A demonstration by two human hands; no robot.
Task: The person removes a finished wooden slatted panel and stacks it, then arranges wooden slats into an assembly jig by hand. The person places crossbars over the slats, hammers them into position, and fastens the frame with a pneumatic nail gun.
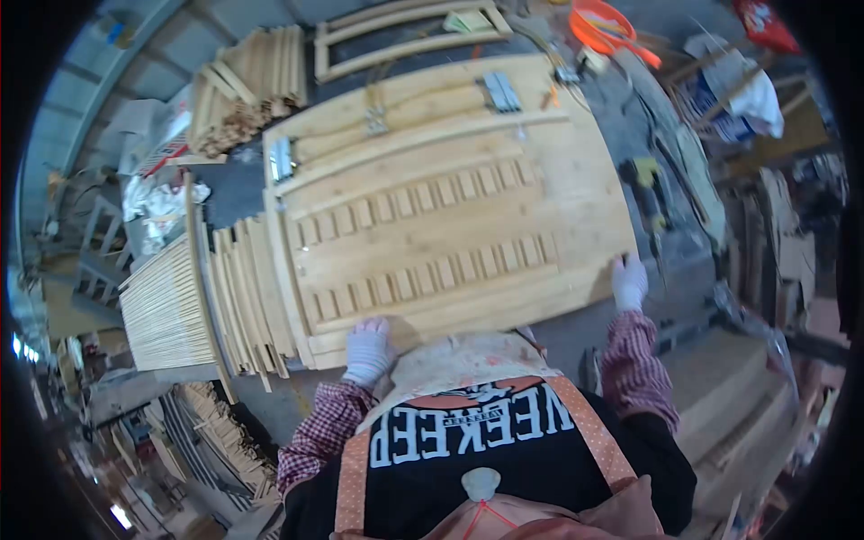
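Observation:
A large pale wooden board (pixel 405 166) lies in front of me, with two rows of small wooden blocks (pixel 432 273) set between long strips. My left hand (pixel 368 351), in a striped white glove, is closed at the board's near edge, left of my apron. At the right edge my right hand (pixel 630 283), gloved too, has its fingers bent around the board's side. Metal clamp-like pieces (pixel 500 92) sit along the far strip, with another (pixel 282 158) at the far left corner.
Thin wooden strips (pixel 166 310) lie left of the board, beside wider slats (pixel 245 297). Stacked wood pieces (pixel 256 85) and a wooden frame (pixel 409 40) are at the back. A power tool (pixel 646 189) lies to the right, and an orange basin (pixel 601 25) stands behind.

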